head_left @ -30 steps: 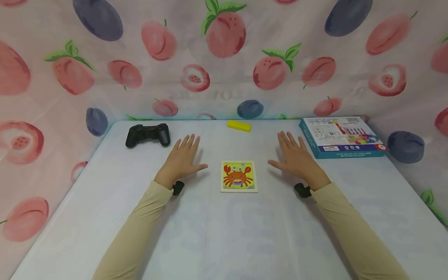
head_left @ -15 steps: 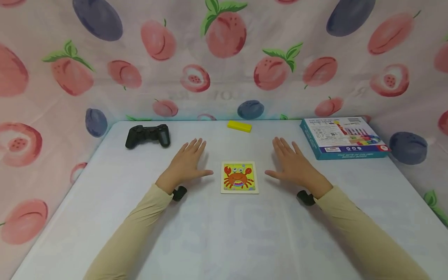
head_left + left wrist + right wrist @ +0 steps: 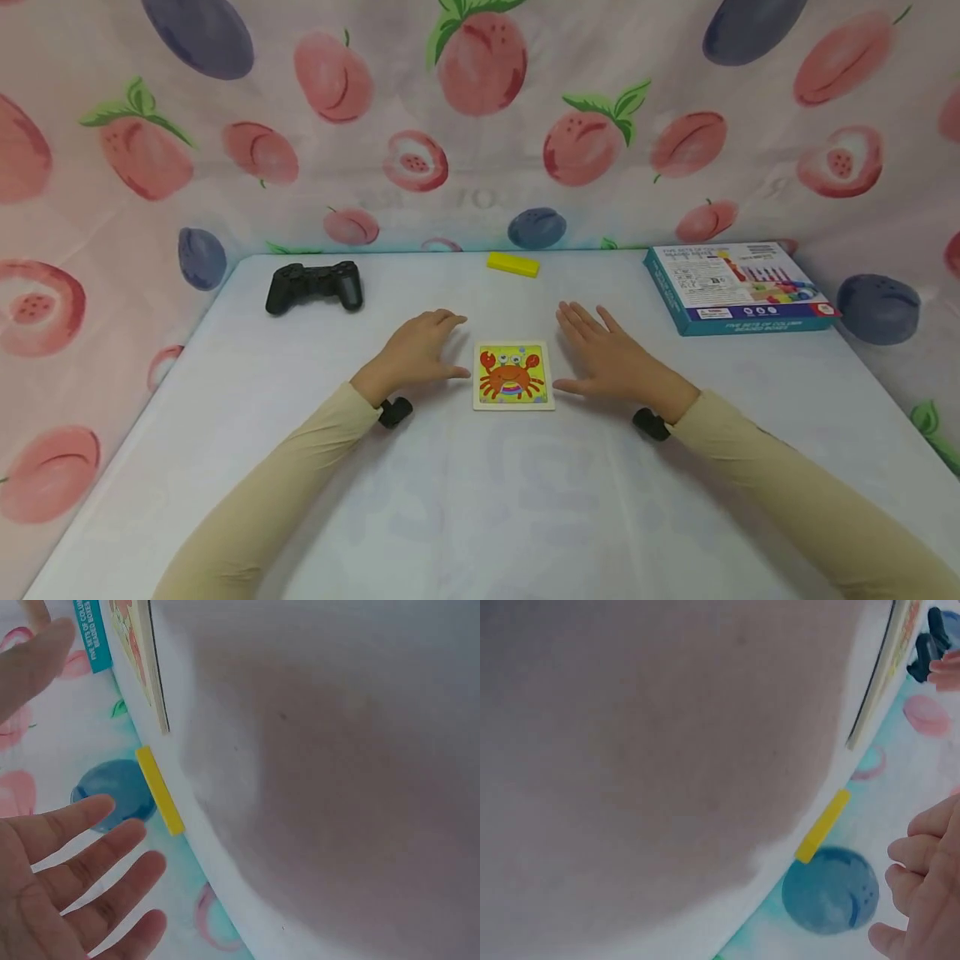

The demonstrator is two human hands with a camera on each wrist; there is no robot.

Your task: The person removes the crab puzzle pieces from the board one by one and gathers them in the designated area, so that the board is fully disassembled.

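A square crab picture puzzle in a pale frame lies flat on the white table, between the two hands. On its left side is my left hand, thumb tip close to the frame's edge and the fingers slightly bent. My right hand is on the other side, fingers extended, its thumb tip right by the frame's right edge. Neither hand holds anything. In the left wrist view the left fingers are spread apart, with the puzzle's edge beyond them. The right wrist view shows part of the right hand.
A yellow block lies at the table's back edge, behind the puzzle. A black game controller sits at the back left. At the back right lies a flat blue and white box. Fruit-print cloth hangs behind the table.
Both hands have moved inward toward the puzzle, from wider apart on either side. The left fingers have bent and turned toward it. The puzzle, block, controller and box stay in place.
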